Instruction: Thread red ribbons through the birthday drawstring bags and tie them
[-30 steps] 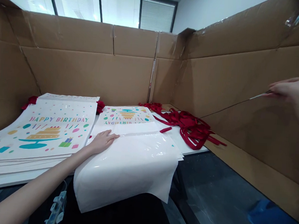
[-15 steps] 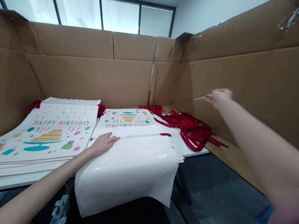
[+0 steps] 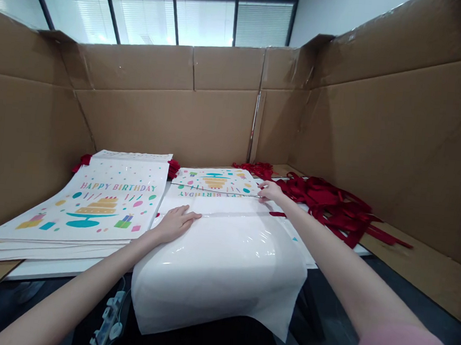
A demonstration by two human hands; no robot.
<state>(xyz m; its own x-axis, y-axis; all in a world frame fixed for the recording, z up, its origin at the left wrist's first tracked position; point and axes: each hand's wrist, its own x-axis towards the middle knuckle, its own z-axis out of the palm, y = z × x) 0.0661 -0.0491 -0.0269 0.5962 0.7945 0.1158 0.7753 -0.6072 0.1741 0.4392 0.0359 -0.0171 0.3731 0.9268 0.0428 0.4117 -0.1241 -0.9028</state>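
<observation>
A glossy white plastic sheet, perhaps a bag [image 3: 223, 267], drapes over the table's front edge, with a folded strip across its far part. My left hand [image 3: 176, 224] lies flat near the left of that strip, fingers stretched out. A short red ribbon end [image 3: 277, 214] shows at the strip's right end. My right hand [image 3: 269, 190] pinches one end of a long, thin, dark rod or wire [image 3: 213, 191], which stretches leftward just beyond the strip. Behind it lies a printed sheet [image 3: 216, 178] with an upside-down birthday cake design.
To the left is a stack of HAPPY BIRTHDAY printed sheets [image 3: 109, 197] with red ribbon bunches [image 3: 173, 169] at both sides. Loose red ribbons [image 3: 327, 201] pile up at the right. Cardboard walls [image 3: 163, 116] surround the table. A power strip [image 3: 107, 319] hangs below its front edge.
My right hand has come down and left from the right cardboard wall to beyond the white sheet, bringing the thin rod across it. My left hand stays on the sheet; the view has shifted.
</observation>
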